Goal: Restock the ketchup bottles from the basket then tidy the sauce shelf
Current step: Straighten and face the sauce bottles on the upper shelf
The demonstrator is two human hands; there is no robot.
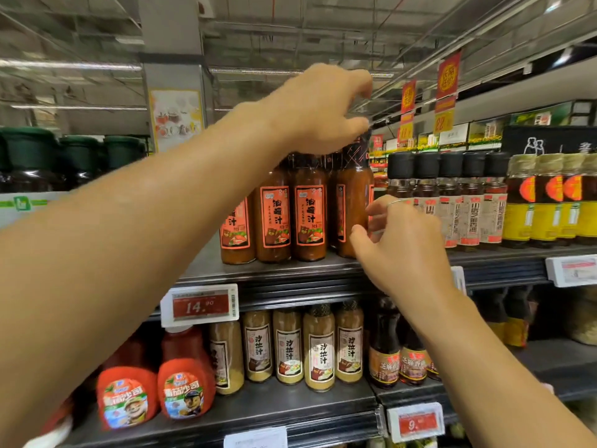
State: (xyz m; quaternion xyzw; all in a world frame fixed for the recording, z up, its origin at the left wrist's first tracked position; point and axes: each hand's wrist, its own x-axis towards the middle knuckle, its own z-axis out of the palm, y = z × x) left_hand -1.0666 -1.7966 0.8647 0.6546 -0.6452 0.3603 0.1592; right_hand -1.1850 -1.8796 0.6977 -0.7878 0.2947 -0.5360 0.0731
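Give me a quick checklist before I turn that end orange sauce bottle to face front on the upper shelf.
1. Left hand on the cap of the end bottle: ok, fingers curl over the top.
2. Right hand at the bottle's side: cannot tell whether it grips or only touches; the picture is blurred.
3. Label facing front: not ok, it is turned sideways, unlike the neighbour bottles.
4. Bottle upright: ok.
5. Room on the right: cannot tell, the right hand hides the gap to the oil bottles.
6. Footing on the shelf: ok, set back from the edge.
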